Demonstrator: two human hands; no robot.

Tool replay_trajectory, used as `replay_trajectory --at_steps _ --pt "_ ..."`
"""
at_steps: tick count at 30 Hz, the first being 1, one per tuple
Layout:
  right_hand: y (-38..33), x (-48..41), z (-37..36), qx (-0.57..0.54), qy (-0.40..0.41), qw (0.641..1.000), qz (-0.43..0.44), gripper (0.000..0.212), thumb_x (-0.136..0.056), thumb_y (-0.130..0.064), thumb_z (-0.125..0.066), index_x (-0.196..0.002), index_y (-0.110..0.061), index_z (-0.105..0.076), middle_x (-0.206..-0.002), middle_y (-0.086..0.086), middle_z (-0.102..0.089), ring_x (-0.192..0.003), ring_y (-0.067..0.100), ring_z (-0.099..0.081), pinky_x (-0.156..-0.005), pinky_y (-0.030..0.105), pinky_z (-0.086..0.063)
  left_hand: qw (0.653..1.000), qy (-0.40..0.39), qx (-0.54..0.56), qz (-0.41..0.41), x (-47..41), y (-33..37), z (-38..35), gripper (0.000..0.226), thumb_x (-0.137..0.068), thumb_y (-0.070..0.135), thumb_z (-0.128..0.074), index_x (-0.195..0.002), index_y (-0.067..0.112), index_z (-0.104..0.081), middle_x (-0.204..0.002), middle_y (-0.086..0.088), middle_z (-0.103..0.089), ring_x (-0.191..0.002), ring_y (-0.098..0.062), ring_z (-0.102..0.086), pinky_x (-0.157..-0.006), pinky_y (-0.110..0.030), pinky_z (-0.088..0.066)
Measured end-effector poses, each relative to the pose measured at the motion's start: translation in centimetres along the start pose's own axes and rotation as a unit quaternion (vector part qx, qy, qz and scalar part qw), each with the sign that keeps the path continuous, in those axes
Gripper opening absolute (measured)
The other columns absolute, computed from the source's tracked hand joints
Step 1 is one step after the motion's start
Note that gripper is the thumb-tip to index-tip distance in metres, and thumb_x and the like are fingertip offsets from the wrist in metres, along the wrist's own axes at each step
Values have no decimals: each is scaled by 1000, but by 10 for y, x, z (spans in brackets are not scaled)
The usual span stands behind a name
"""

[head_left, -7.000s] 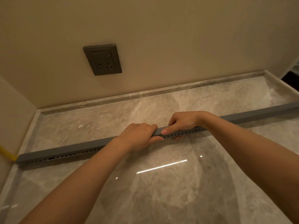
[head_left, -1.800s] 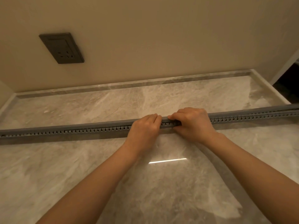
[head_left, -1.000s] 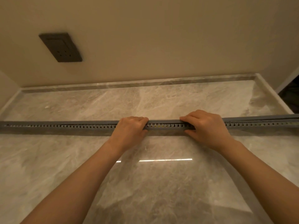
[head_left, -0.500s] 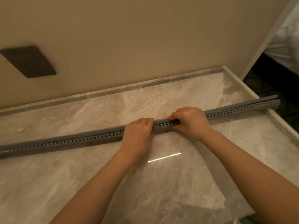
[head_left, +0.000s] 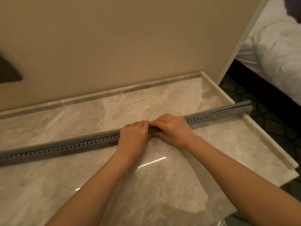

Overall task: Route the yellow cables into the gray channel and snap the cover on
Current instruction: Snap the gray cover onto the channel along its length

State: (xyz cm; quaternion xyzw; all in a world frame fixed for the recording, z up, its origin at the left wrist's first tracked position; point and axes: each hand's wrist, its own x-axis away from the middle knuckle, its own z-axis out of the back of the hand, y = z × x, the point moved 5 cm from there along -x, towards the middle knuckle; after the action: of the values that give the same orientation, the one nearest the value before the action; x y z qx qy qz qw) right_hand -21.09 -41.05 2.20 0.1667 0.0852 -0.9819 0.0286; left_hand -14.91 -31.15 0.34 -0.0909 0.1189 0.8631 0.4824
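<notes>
While hands press the gray channel (head_left: 68, 146), marble counter (head_left: 211, 152) meets beige wall (head_left: 130, 46).

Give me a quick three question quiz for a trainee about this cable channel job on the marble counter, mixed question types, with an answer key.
1. True or false: both hands press on the gray channel side by side, near its middle.
2. Multiple choice: at the channel's far right end, the cover is A) lifted clear of the channel, B) fully seated, C) missing.
3. Fill in: the channel's right end sticks out past the edge of the marble ____.

Key
1. True. The left hand and right hand meet with fingertips touching.
2. A. A gap shows between cover and channel there.
3. Counter.
</notes>
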Motion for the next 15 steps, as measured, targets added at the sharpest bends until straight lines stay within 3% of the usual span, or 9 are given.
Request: replay_trajectory --at_steps 5,9,15 --pt "16 4 3 -4 -34 998 53 41 -67 -5 -75 -108 -8 -68 -97 9 -71 -87 28 -67 -60 38 -55 1000 -4 -10 13 -2 0 4 32 -69 23 -76 -96 8 -68 -85 -9 -73 -72 -29 -68 -58 -34 -51" --pt "52 8 10 58 -98 993 28 40 -80 -24 -63 -119 -21 -59 -112 0 -64 -103 22 -57 -71 37 -50 999 -19 -19 27 -5 -1 0 39 -70 23 -76 -104 7 -66 -93 -12 -73 -79 -31 -68 -66 -38 -53" --pt "76 12 18 79 -147 986 -6 32 -82 -33 -61 -113 -24 -60 -105 -3 -62 -100 19 -55 -71 34 -47 997 -43 -29 50 -7 -3 -6 39 -85 39 -57 -119 19 -57 -112 -1 -67 -99 -26 -62 -75 -37 -46"
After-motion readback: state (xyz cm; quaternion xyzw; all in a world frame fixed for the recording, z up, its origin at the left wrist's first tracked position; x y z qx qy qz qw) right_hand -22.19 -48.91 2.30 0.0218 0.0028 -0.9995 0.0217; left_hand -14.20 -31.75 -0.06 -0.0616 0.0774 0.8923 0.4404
